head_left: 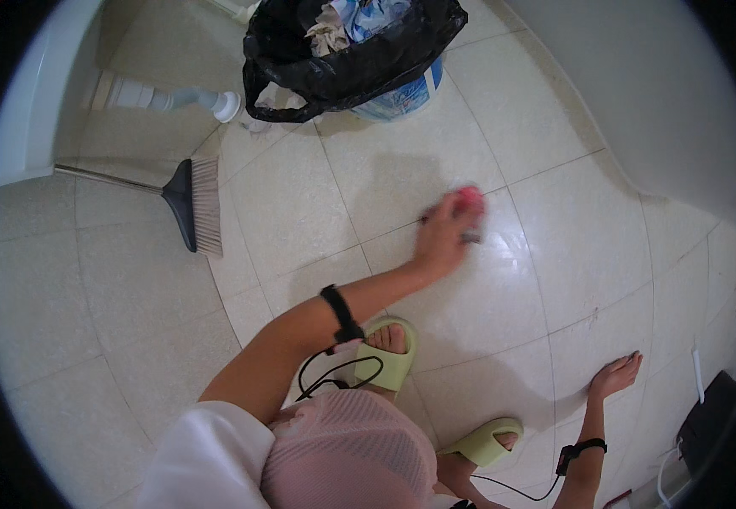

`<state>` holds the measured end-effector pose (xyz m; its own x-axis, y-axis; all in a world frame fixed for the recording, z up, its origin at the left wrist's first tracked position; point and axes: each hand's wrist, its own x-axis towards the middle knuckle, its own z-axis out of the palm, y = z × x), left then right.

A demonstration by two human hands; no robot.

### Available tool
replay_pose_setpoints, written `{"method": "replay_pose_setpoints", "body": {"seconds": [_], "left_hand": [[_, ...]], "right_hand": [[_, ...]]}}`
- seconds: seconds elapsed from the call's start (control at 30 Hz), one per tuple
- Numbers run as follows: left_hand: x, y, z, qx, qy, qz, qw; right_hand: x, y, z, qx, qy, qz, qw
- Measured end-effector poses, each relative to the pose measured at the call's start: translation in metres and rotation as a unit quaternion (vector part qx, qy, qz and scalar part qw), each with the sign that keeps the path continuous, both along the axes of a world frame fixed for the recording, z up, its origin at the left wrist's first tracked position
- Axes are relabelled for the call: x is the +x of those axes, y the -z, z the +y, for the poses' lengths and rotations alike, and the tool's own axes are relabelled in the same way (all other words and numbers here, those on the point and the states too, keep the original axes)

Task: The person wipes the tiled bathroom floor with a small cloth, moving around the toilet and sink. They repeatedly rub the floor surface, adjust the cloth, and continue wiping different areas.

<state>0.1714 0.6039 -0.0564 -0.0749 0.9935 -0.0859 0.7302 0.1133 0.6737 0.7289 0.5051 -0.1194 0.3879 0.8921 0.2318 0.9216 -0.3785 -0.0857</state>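
Note:
My left hand [444,236] reaches out over the tiled floor [436,327], its fingers closed round a small pinkish-red thing [470,200] with dark parts. Motion blur hides what kind of thing it is. Held low, it appears to touch the tiles, beside a shiny patch [512,246]. Off to the right, my right hand [617,374] is open and holds nothing, with its fingers stretched out and slightly bent above the floor. Black straps with cables go round both of my forearms.
Ahead stands a bin [398,97] lined with a black bag [351,81] full of rubbish. To the left lie a broom [190,206] and a white drain pipe [190,99]. A pale wall [656,93] borders the right. Green slippers [393,360] are on my feet; dark objects [711,416] stand lower right.

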Motion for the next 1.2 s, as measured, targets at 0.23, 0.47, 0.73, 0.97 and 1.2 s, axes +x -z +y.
{"method": "replay_pose_setpoints", "body": {"seconds": [0.23, 0.47, 0.73, 0.97, 1.2], "left_hand": [[-0.031, -0.038, 0.021, -0.047, -0.241, -0.255, 0.935], [-0.284, -0.029, 0.050, 0.082, -0.239, 0.237, 0.938], [-0.195, 0.008, -0.025, 0.061, -0.075, 0.272, 0.958], [0.023, 0.001, -0.048, 0.066, 0.122, 0.052, 0.989], [0.153, -0.021, 0.040, -0.057, 0.092, -0.359, 0.927]], "right_hand": [[0.000, -0.018, -0.015, 0.018, -0.085, 0.021, 0.996], [-0.012, -0.028, -0.022, 0.027, -0.078, 0.061, 0.995], [-0.019, -0.031, -0.022, 0.045, -0.081, 0.032, 0.995], [-0.027, -0.031, -0.024, 0.046, -0.042, 0.057, 0.996], [-0.035, -0.041, -0.025, 0.035, -0.027, 0.084, 0.995]]}}
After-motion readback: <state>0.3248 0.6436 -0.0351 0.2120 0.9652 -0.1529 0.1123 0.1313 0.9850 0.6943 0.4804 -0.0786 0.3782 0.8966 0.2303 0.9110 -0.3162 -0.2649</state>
